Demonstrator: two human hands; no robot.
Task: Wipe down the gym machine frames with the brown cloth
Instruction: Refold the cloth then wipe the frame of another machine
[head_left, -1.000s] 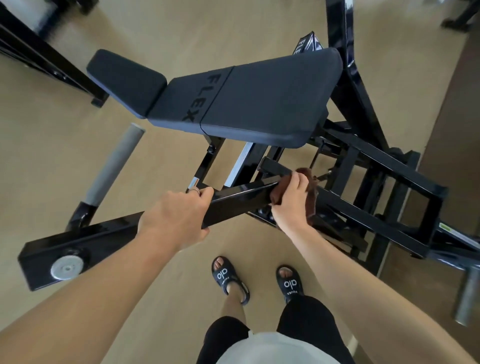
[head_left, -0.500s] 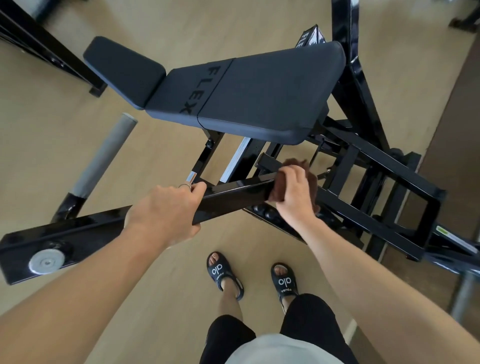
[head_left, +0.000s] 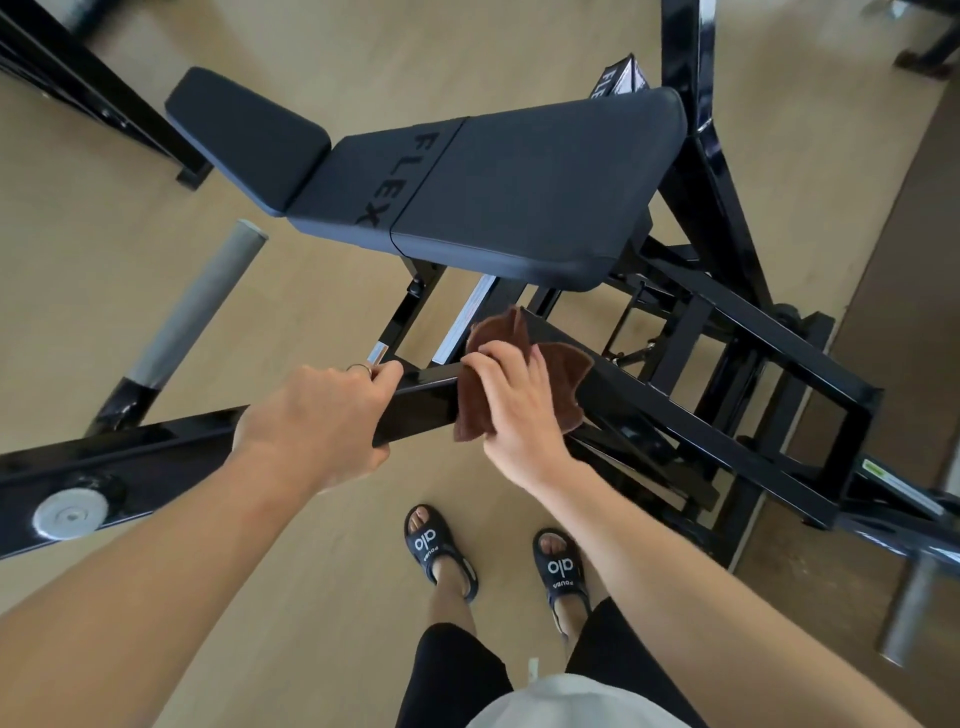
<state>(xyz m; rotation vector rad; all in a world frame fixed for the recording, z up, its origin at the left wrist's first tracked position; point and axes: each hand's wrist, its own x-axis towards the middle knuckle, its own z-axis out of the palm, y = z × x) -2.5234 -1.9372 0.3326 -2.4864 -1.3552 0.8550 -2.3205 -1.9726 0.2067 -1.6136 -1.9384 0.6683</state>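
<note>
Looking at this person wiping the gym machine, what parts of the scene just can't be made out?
All from the head view:
- Bar under the brown cloth: covered by cloth and right hand.
- Left hand fingers: curled behind the bar.
- White label on the frame: print too small.
- Grey roller at right: cut off by the edge.
- Frame beneath the bench pad: hidden by the pad.
</note>
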